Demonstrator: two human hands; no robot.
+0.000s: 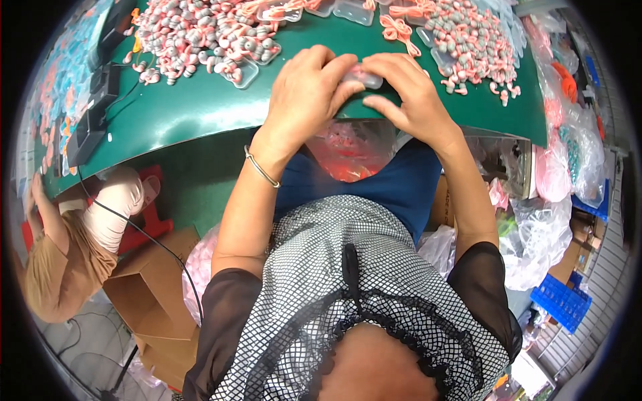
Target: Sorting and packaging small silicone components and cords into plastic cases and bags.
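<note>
Over the table's near edge, my left hand (304,90) and my right hand (411,93) hold a small clear plastic case (372,80) between them. Something pink shows inside it, partly covered by my fingers. My left thumb and fingers press on the case from the left, and my right fingertips bend over its top. Beyond my left hand lies a heap of small grey-and-pink earplugs (200,37). A second earplug heap (478,47) sits to the right of my right hand. Bundled orange cords (398,33) lie between the heaps.
A clear case (244,73) rests beside the left heap on the green table (180,110). Black boxes (87,137) with a cable line the left side. Another person (73,254) sits at lower left near a cardboard box (157,287). Plastic bags (535,240) crowd the right.
</note>
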